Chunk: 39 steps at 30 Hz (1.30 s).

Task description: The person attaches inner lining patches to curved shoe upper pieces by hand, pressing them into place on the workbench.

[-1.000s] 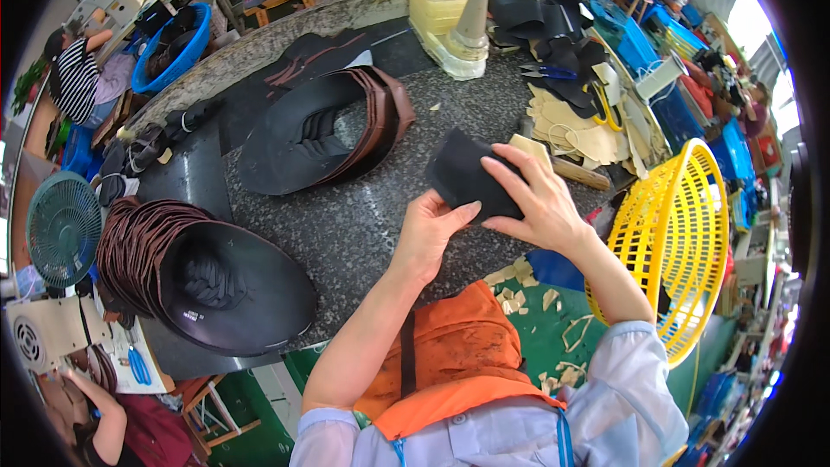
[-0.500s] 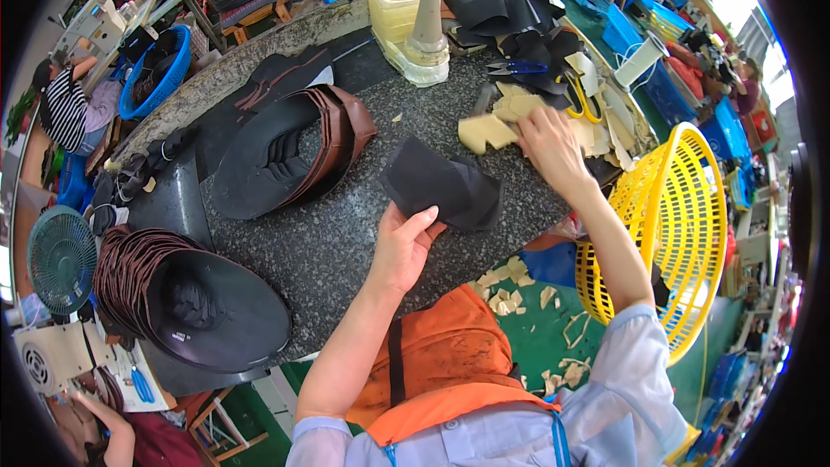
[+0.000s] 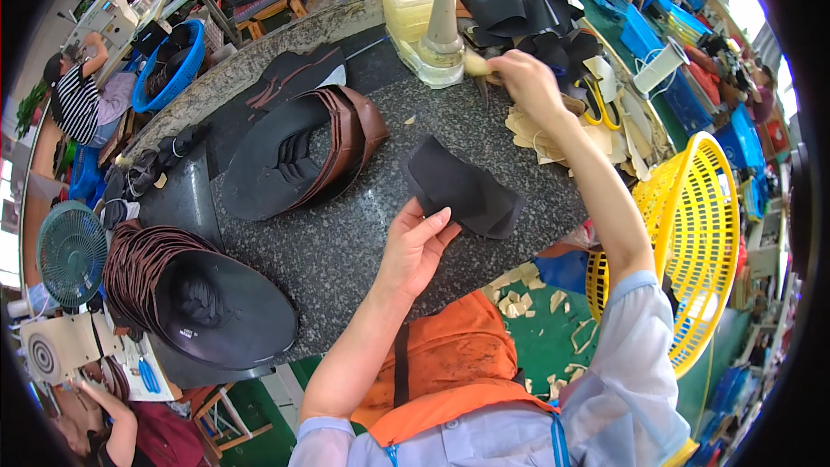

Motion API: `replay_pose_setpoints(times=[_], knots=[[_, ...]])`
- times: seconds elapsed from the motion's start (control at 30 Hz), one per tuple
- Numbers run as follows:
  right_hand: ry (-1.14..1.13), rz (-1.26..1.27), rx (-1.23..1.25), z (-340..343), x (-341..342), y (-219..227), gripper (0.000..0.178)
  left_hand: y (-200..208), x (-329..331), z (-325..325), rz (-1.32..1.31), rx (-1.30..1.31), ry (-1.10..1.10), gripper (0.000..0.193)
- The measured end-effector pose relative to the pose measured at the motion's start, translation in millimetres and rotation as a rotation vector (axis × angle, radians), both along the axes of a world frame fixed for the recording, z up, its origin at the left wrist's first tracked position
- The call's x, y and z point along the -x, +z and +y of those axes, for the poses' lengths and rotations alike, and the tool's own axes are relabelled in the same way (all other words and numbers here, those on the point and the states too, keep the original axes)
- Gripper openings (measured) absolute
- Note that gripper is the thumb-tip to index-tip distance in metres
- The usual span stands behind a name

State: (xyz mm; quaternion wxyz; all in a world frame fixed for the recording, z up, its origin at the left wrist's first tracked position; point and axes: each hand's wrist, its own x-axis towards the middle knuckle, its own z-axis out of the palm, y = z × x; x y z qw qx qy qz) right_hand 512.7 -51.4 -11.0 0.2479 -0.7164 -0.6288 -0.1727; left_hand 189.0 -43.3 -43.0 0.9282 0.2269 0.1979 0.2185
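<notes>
My left hand (image 3: 415,251) pinches the near edge of a curved black sheet piece (image 3: 464,188), perhaps a shoe-upper lining, above the dark stone tabletop (image 3: 363,294). Its thumb lies on top, and the piece overlaps itself or a second layer. My right hand (image 3: 527,82) is closed around what looks like a brush, its pale head (image 3: 475,63) beside the glue pot (image 3: 443,35) with a grey cone top. Most of its handle is hidden by my fingers. Left of my left hand stand two stacks of brown, black-lined upper pieces, one farther (image 3: 281,156) and one nearer (image 3: 225,307).
Yellow-handled scissors (image 3: 603,104) and cream offcuts (image 3: 540,138) lie at the right, with black pieces (image 3: 519,0) behind. A yellow basket (image 3: 692,242) stands by the right table edge. A green fan (image 3: 73,251) is at the far left. Other people work beyond the table.
My right hand has moved away from me and slightly left, from the cream offcuts to the glue pot, carrying the brush. My left hand still holds the black piece, shifted slightly right in view.
</notes>
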Motion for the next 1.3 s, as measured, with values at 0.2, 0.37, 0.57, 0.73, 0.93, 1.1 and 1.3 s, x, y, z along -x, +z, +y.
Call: replay_pose_setpoints(times=[0.2, 0.37, 0.57, 0.73, 0.93, 1.1, 1.3], knots=[[0.506, 0.694, 1.021, -86.0, 77.5, 101.9, 0.044, -14.1, 3.1, 3.9, -0.065, 0.030, 0.049, 0.020], [0.173, 0.309, 0.102, -85.6, 164.7, 42.3, 0.043, -4.1, -23.7, -15.1, -0.192, 0.104, 0.046, 0.021], [-0.094, 0.229, 0.170, -90.2, 156.1, 54.0, 0.024, 6.1, -51.6, -29.1, -0.055, -0.384, 0.136, 0.027], [-0.151, 0.288, 0.144, -103.6, 120.9, 74.1, 0.021, -1.8, -89.1, -20.1, 0.054, -0.508, 0.176, 0.023], [-0.439, 0.724, -0.470, -148.8, 53.2, 92.6, 0.056, -17.7, -143.4, 22.3, 0.135, -0.409, 0.044, 0.024], [-0.351, 0.775, -0.555, -157.6, 52.0, 96.2, 0.046, -18.8, -141.7, 25.4, 0.561, -1.314, 0.360, 0.053], [-0.157, 0.864, -0.213, -136.7, 110.7, 91.1, 0.024, 71.7, -74.6, -24.7, 0.102, -1.930, 0.459, 0.068]])
